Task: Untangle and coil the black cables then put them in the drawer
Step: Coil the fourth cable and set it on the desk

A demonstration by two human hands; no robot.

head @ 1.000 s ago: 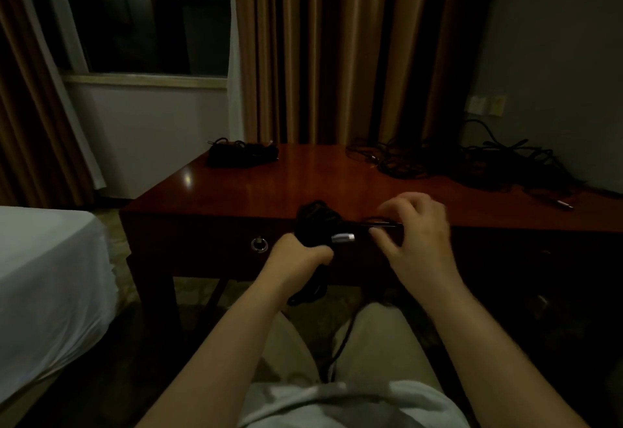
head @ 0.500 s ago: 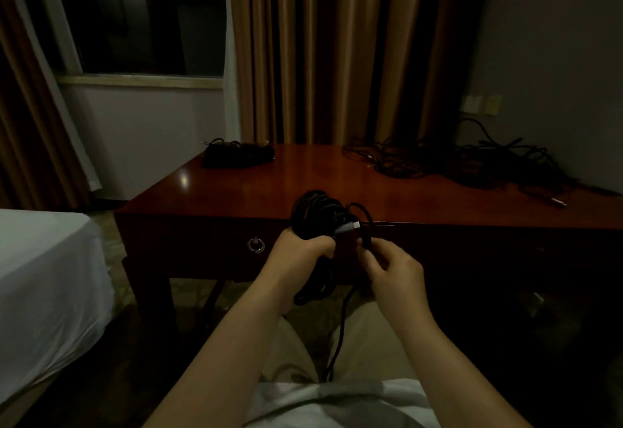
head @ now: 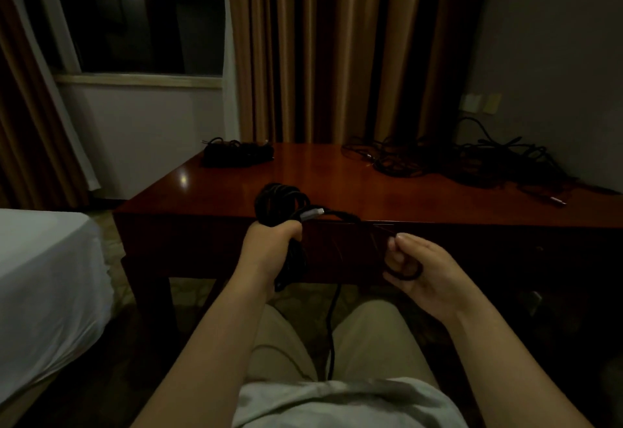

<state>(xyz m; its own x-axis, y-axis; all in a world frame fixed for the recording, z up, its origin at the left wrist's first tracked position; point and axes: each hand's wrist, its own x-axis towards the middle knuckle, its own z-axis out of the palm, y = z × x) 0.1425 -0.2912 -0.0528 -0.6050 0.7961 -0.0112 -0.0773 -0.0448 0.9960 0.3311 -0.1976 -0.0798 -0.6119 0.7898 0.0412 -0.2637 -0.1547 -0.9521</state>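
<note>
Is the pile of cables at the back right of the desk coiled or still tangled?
Tangled. The cable pile sprawls in loose, crossing loops over the desk, unlike the coil gripped in the left hand.

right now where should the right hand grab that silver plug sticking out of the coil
Take the silver plug by its two flat sides, coming in from the right along the desk edge. It juts rightward out of the coiled black cable just above the left hand, so that end is free. The right hand would first have to drop its own loop of cable.
</note>
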